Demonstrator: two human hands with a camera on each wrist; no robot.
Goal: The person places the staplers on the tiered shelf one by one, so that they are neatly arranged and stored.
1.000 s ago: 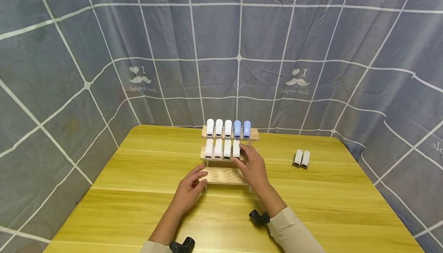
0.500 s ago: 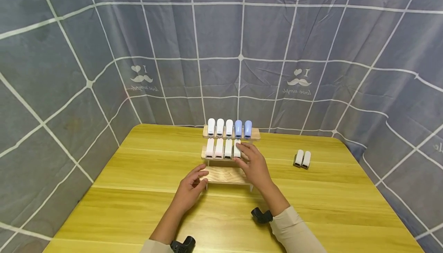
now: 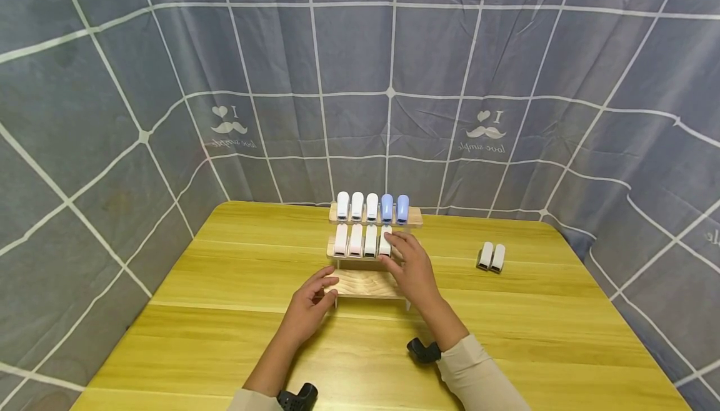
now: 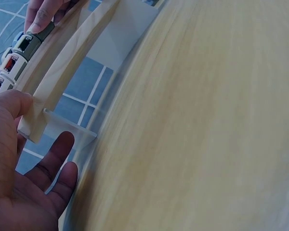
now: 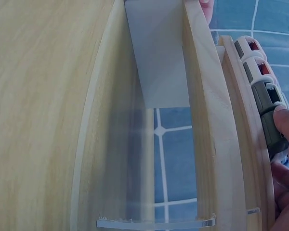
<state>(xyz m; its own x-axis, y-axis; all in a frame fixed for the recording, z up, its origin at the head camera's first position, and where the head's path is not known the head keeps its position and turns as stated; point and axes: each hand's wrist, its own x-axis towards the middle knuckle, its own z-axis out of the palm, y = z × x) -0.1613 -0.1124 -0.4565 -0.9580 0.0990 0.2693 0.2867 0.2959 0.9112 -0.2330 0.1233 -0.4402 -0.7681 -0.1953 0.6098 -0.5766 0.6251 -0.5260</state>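
Note:
A three-tier wooden stand (image 3: 362, 283) with clear supports stands mid-table. My left hand (image 3: 306, 311) pinches the left end of its lowest tier, thumb at the front edge (image 4: 24, 103) and the lower fingers spread loose below. On the middle tier sit two pale pink staplers (image 3: 348, 240) and, to their right, two white ones with dark bases. My right hand (image 3: 415, 270) pinches the rightmost white stapler (image 3: 385, 243), thumb at its front and a finger on top. In the right wrist view, that stapler's dark base (image 5: 273, 131) touches its neighbour (image 5: 267, 96).
On the top tier stand three white staplers (image 3: 357, 207) and two blue staplers (image 3: 394, 209). Two more white staplers (image 3: 491, 257) lie side by side on the table's right. A grey checked curtain (image 3: 349, 74) hangs behind and beside the wooden table (image 3: 225, 336).
My right hand's finger has shifted slightly left onto the top of the rightmost stapler. The left hand has stayed on the stand's lowest tier.

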